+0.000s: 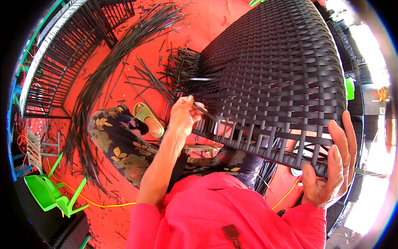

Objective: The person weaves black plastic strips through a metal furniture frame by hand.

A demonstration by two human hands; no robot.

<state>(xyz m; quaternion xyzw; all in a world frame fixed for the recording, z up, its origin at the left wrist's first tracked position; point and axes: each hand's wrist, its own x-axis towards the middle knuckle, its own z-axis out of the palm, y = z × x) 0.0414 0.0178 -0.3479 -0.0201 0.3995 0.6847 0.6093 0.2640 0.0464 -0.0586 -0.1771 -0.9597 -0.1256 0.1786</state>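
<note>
A large panel of woven black flat strips (277, 66), perhaps part of a wicker seat, leans across my lap. Along its near edge the weave is open, with bare upright strips and gaps between them. My left hand (185, 115) is closed in a pinch on a flat black strip (206, 111) at the panel's near left. My right hand (329, 176) grips the panel's near right corner, its fingers on the outer edge and its thumb by the bottom rim. Loose strip ends (182, 68) stick out in a tangle from the panel's left side.
A long bundle of black strips (105, 68) lies on the red floor (199, 18) to the left, among scattered offcuts. Beyond it stands a slatted black frame (62, 70). A green plastic chair (43, 191) and a yellow cord (105, 205) are at lower left.
</note>
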